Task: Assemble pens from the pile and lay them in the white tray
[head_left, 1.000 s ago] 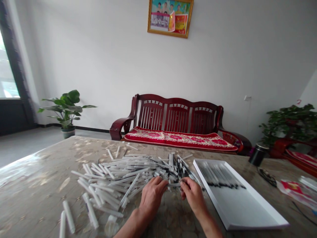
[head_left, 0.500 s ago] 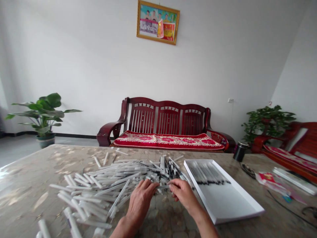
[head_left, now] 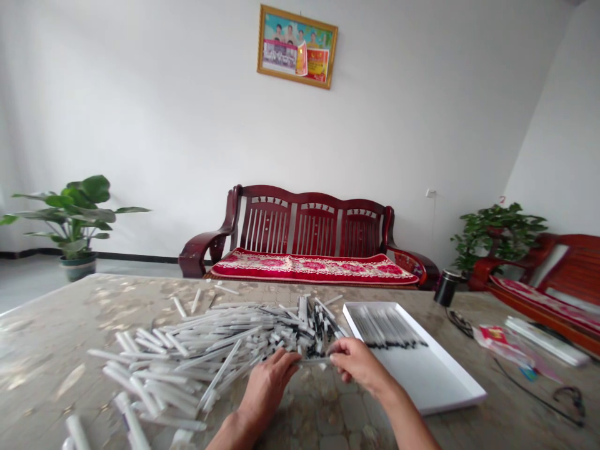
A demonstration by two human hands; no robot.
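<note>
Between my two hands lies a thin, pale pen (head_left: 315, 360), roughly level above the table. My left hand (head_left: 269, 382) pinches its left end, and the fingers of my right hand (head_left: 359, 362) are closed at its right end. The fingertips cover both ends, so a cap or tip cannot be made out. Just beyond and to the left spreads a heap of white and translucent pen parts (head_left: 206, 347), with darker pieces on its right side. Right of my right hand is a shallow white box (head_left: 422, 381), holding a row of clear pens with dark ends (head_left: 389, 325).
A patterned cover lies over the table (head_left: 56, 350). At the right are a black canister (head_left: 447, 289), a dark cable (head_left: 534, 390), a plastic packet (head_left: 497, 337) and a white power strip (head_left: 546, 340). A wooden sofa (head_left: 309, 228) stands behind the table.
My right hand has shifted a little to the right, widening the gap between my fingertips, and more of the pen shows. The whole view has shifted slightly.
</note>
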